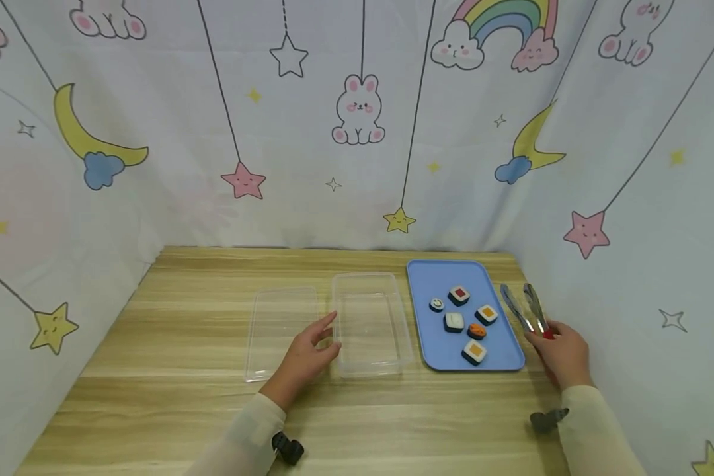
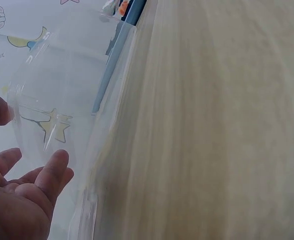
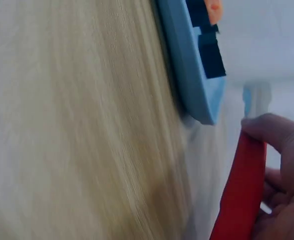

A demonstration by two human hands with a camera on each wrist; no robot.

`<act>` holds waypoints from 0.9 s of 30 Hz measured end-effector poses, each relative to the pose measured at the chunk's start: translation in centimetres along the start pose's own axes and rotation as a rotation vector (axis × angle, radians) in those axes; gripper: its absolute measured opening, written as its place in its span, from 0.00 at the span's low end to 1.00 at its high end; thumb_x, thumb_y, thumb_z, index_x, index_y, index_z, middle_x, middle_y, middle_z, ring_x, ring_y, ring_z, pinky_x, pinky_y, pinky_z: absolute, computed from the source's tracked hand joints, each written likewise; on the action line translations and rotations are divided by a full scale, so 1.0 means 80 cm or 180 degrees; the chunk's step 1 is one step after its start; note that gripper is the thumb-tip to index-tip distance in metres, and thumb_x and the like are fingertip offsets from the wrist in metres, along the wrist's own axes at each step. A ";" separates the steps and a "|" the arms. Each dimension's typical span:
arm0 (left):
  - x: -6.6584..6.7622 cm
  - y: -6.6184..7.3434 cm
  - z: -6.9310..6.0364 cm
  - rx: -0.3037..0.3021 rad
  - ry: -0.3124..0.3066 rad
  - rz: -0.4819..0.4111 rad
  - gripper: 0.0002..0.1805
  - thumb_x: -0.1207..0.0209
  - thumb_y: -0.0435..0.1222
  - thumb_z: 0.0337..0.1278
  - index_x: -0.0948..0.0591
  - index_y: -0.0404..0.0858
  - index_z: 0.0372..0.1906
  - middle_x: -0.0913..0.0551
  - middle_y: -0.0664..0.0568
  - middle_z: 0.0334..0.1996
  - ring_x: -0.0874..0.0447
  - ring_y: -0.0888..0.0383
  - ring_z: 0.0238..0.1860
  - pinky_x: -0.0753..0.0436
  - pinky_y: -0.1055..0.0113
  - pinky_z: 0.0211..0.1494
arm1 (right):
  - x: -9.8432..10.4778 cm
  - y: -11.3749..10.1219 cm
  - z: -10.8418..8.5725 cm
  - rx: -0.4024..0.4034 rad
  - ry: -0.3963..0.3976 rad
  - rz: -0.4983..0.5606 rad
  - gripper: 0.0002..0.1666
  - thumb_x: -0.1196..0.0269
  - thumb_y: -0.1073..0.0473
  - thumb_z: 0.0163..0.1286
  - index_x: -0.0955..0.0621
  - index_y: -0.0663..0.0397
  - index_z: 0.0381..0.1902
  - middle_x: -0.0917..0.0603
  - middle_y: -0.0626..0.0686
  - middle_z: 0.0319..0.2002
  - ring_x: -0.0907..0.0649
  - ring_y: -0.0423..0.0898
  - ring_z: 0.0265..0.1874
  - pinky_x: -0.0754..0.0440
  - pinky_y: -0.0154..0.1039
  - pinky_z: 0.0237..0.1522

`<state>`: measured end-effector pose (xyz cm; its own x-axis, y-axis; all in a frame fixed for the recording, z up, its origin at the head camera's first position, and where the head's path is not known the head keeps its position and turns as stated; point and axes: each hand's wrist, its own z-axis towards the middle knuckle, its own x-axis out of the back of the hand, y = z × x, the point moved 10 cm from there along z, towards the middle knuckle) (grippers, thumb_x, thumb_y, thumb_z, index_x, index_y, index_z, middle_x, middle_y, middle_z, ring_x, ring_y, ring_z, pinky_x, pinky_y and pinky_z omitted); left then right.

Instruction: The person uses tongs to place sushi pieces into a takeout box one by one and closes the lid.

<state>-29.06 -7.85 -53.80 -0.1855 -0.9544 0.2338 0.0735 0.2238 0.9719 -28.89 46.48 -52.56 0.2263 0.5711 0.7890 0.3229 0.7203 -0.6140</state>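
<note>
A clear plastic box stands mid-table, with my left hand at its left wall, thumb and fingers parted; in the left wrist view the left hand has its fingertips close to the clear wall. My right hand grips the red handle of metal tongs right of a blue tray. The right wrist view shows the thumb of the right hand on the red handle. Several sushi pieces, among them an orange-topped one, lie on the tray.
Left of the box lies a clear flat lid, partly behind my left hand. The wooden table meets a printed white curtain at its back and right side.
</note>
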 end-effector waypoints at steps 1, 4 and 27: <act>0.000 0.000 0.000 -0.0003 0.0003 0.0004 0.37 0.34 0.32 0.66 0.31 0.41 0.78 0.34 0.43 0.77 0.27 0.40 0.71 0.18 0.48 0.63 | 0.003 -0.005 -0.004 0.0093 -0.0017 -0.0011 0.46 0.28 0.45 0.67 0.28 0.73 0.70 0.24 0.75 0.62 0.23 0.69 0.59 0.24 0.62 0.58; 0.000 0.001 0.000 0.0019 -0.0005 -0.0025 0.37 0.34 0.31 0.66 0.31 0.42 0.78 0.35 0.45 0.78 0.28 0.40 0.72 0.19 0.48 0.63 | 0.013 -0.024 -0.017 0.0497 -0.0055 -0.0158 0.43 0.24 0.48 0.64 0.24 0.72 0.66 0.21 0.74 0.58 0.20 0.67 0.52 0.20 0.58 0.50; 0.000 0.004 0.000 -0.0086 -0.0005 -0.0185 0.36 0.33 0.30 0.64 0.29 0.38 0.77 0.33 0.42 0.77 0.27 0.38 0.71 0.18 0.46 0.61 | 0.014 -0.056 -0.038 0.1199 -0.0155 -0.0599 0.28 0.20 0.58 0.55 0.13 0.66 0.52 0.12 0.65 0.45 0.16 0.57 0.38 0.21 0.45 0.36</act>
<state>-29.05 -7.74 -53.52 -0.1917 -0.9653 0.1771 0.0890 0.1626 0.9827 -27.27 42.67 -48.83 0.1489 0.4272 0.8918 -0.0060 0.9022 -0.4312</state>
